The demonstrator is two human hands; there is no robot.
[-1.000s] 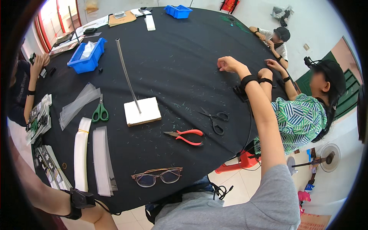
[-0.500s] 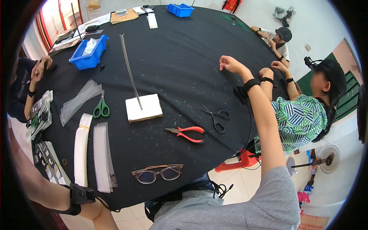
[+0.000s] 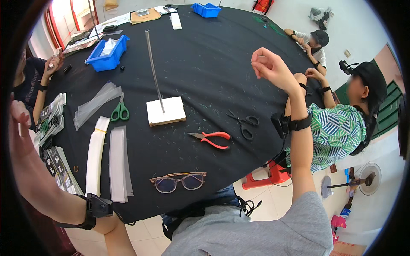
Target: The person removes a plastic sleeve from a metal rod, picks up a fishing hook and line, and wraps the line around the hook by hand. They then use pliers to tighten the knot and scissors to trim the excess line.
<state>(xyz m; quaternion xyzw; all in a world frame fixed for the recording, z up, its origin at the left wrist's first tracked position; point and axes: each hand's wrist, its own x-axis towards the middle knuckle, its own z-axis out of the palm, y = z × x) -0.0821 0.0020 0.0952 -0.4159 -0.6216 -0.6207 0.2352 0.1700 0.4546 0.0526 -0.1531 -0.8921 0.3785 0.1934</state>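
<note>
My right hand (image 3: 273, 70) is raised over the right side of the black-covered table, fingers loosely curled in and nothing visible in them. At the far left rim, my left hand (image 3: 22, 121) is lifted near the stacked printed packets (image 3: 51, 117); its fingers are partly cut off and dim. A clear rod (image 3: 154, 72) stands upright in a white block (image 3: 166, 112). To the right of it lie red-handled pliers (image 3: 211, 138) and black scissors (image 3: 244, 123). Eyeglasses (image 3: 178, 182) rest at the near edge. Green-handled scissors (image 3: 121, 110) lie beside clear plastic strips (image 3: 97, 104).
A banded white strip bundle (image 3: 97, 158) and a translucent strip stack (image 3: 119, 164) lie at the near left. Blue bins (image 3: 107, 59) stand farther back. A person in a patterned shirt (image 3: 337, 134) sits close on the right; others sit at the far right and left. Thin clippings dot the cloth (image 3: 213, 72).
My left hand has come up into view at the left rim. My right hand has risen slightly and turned, fingers still curled. The whole view has shifted a little; the table things lie as before.
</note>
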